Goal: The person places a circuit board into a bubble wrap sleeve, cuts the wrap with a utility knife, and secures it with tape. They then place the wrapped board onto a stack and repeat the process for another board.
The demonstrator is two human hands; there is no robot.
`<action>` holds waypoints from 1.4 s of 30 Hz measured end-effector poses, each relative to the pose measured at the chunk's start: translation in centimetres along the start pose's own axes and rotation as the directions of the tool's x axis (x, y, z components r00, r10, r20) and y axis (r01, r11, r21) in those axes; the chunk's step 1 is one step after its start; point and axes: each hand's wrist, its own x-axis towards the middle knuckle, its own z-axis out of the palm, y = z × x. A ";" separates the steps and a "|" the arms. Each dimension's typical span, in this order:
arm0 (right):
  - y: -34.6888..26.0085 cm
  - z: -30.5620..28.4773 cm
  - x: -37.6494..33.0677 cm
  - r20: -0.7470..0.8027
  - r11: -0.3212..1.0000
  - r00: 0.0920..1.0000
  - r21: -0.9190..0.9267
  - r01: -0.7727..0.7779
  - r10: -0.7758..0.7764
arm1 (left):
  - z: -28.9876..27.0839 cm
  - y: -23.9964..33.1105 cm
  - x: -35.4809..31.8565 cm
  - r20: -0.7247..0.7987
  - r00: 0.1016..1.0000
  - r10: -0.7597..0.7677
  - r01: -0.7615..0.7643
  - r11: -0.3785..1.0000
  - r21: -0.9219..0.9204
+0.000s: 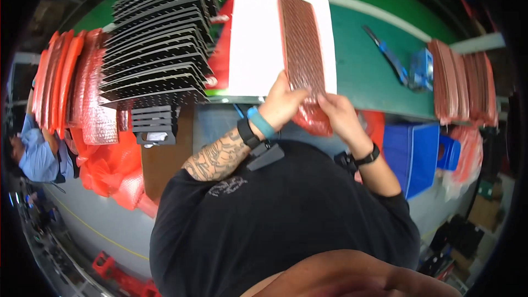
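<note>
A long, flat, dark panel in a pinkish-red bubble-wrap bag lies on a white sheet on the green table. The bag's loose end hangs over the table's near edge. My left hand is closed on the bag's near left side, thumb on top. At the near right corner, the fingers of my right hand pinch the same bag. Exactly how the fingertips grip underneath is hidden.
A tall row of black panels stands left of the sheet, beside red bubble bags. At right are a blue-handled tool, a blue tape dispenser, a stack of wrapped panels and a blue bin. Another person is far left.
</note>
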 end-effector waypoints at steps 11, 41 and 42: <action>-18.5 -4.6 14.4 0.314 0.915 0.933 -0.297 0.273 -0.177 | -4.7 1.3 -0.3 0.017 0.989 -0.148 0.144 0.923 -0.357; -21.0 -5.8 48.9 0.126 0.991 0.992 0.135 -0.001 -0.016 | -6.4 -0.1 0.5 -0.176 0.976 -0.127 0.094 0.978 -0.185; -21.1 -5.1 44.2 0.136 0.987 0.983 0.123 0.104 -0.120 | -7.4 -0.2 0.4 -0.183 0.978 -0.100 0.063 0.978 -0.197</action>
